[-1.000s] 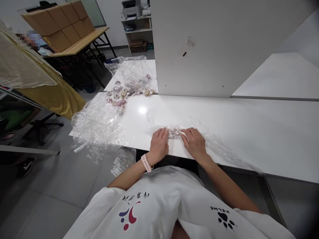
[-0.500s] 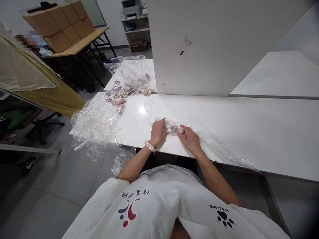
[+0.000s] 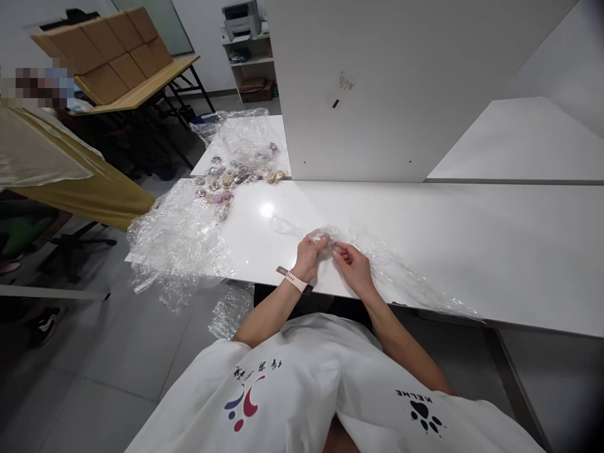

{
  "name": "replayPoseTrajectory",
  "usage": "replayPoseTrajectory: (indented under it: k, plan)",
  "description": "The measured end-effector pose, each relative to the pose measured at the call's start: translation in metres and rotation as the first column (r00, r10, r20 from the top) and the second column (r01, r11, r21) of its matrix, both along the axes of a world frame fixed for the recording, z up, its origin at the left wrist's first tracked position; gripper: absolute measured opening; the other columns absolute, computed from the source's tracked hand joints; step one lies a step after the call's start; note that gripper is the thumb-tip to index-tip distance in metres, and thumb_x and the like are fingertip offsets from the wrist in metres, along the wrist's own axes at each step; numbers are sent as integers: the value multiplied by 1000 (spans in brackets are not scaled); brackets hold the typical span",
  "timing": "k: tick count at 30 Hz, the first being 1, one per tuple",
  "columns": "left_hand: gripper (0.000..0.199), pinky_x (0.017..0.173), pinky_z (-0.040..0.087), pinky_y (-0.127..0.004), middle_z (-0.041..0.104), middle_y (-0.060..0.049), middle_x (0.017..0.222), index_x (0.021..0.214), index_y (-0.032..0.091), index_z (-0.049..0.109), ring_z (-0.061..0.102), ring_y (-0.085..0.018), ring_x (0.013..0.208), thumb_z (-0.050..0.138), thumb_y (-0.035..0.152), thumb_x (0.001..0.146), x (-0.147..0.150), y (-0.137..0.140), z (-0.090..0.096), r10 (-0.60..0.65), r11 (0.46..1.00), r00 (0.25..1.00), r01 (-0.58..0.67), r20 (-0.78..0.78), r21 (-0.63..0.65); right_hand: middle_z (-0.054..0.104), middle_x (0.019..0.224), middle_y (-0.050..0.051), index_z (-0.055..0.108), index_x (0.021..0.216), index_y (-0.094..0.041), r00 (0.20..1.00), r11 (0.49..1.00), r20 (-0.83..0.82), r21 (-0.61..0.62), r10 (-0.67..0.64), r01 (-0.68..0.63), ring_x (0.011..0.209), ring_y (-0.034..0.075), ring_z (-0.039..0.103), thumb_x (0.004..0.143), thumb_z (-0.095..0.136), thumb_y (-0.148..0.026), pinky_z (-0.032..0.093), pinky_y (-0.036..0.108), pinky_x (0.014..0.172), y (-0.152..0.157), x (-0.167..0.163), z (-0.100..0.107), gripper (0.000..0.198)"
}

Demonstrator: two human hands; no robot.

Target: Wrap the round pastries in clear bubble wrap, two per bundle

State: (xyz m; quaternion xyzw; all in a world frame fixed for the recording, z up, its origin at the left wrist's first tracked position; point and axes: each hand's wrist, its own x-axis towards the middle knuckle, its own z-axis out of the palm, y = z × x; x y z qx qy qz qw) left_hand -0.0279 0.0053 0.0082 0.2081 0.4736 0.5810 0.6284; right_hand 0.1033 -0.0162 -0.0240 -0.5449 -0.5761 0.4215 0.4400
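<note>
Near the front edge of the white table, my left hand [image 3: 308, 257] is closed around a small bundle of clear plastic film [image 3: 323, 234]. What lies inside the bundle is hard to make out now. My right hand [image 3: 353, 267] is at its right end, fingers curled and pinching the film. More loose film [image 3: 401, 270] trails away to the right, down to the table edge. A thin strip of film [image 3: 282, 224] lies left of the bundle. A pale pink band [image 3: 296, 280] is on my left wrist.
A heap of clear film [image 3: 172, 236] hangs over the table's left end. Several film-wrapped pinkish and yellowish pieces [image 3: 221, 196] lie behind it. An upright white panel [image 3: 358, 82] borders the back of the table [image 3: 495, 245]. A person [image 3: 42, 88] is at the far left, near cardboard boxes [image 3: 104, 50].
The bundle has turned from lying lengthwise between both hands to sitting compactly in my left hand. My left hand has moved right, its wrist rotated. The whole view has shifted slightly.
</note>
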Motion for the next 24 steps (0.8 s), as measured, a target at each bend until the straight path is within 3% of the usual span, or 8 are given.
replayPoseTrajectory:
  k: [3, 7, 11, 14, 18, 21, 23, 24]
  plan:
    - [56, 95, 46, -34, 70, -3, 98, 111, 17, 63, 66, -16, 90, 89, 33, 65, -13, 0, 13, 30, 989, 1000, -30, 1, 147, 68, 107, 6, 65, 123, -23, 958, 988, -286, -151, -18, -26, 92, 18, 64, 82, 68, -54, 57, 36, 84, -20, 8, 12, 52]
    - [55, 97, 46, -32, 70, -3, 110, 118, 23, 61, 65, -17, 101, 85, 43, 73, -24, -17, 31, -120, 945, 993, 111, 9, 307, 67, 121, 8, 64, 116, -25, 792, 888, -537, -460, -291, 15, 104, 23, 67, 80, 70, -60, 61, 41, 85, -36, 32, 27, 51]
    - [56, 87, 49, -30, 71, -6, 105, 115, 17, 65, 65, -17, 93, 87, 44, 70, -13, -43, 34, -482, 850, 876, 474, -26, 231, 71, 113, 8, 64, 103, -25, 674, 823, -656, -554, -340, -123, 105, 26, 69, 83, 60, -69, 62, 46, 86, -14, 51, 40, 49]
    - [53, 78, 50, -28, 70, -5, 95, 107, 13, 66, 65, -15, 83, 89, 42, 68, -3, -55, 28, -646, 759, 764, 641, 5, 118, 72, 114, 8, 64, 110, -26, 730, 838, -652, -501, -202, -216, 105, 25, 70, 84, 64, -63, 58, 47, 93, 9, 49, 55, 45]
    - [42, 55, 42, -20, 67, -1, 73, 92, 11, 67, 59, -9, 60, 91, 32, 65, -6, -47, 17, -605, 785, 794, 607, 62, -122, 73, 114, 8, 66, 121, -25, 874, 890, -349, -185, 338, -418, 104, 23, 69, 92, 60, -47, 51, 49, 103, 11, 38, 78, 37]
    - [29, 48, 36, -19, 59, 2, 58, 74, 9, 65, 51, -7, 49, 89, 22, 65, -20, -30, 10, -466, 849, 874, 486, 142, -206, 68, 128, 5, 72, 112, -28, 735, 731, 154, 91, 661, -676, 127, 24, 58, 98, 49, -30, 33, 54, 117, -7, 38, 89, 27]
    - [25, 50, 40, -19, 59, 1, 59, 72, 10, 63, 53, -7, 51, 85, 21, 70, -26, -21, 7, -401, 878, 897, 434, 185, -202, 61, 140, 3, 70, 117, -30, 650, 647, 394, 164, 649, -745, 141, 25, 44, 97, 50, -25, 16, 59, 123, -21, 40, 89, 28]
    - [22, 53, 44, -19, 62, 0, 64, 75, 11, 64, 57, -8, 55, 83, 23, 73, -27, -18, 7, -366, 897, 909, 402, 200, -186, 56, 145, 4, 68, 120, -30, 658, 654, 446, 189, 607, -732, 146, 27, 37, 95, 55, -27, 12, 61, 123, -27, 40, 85, 28]
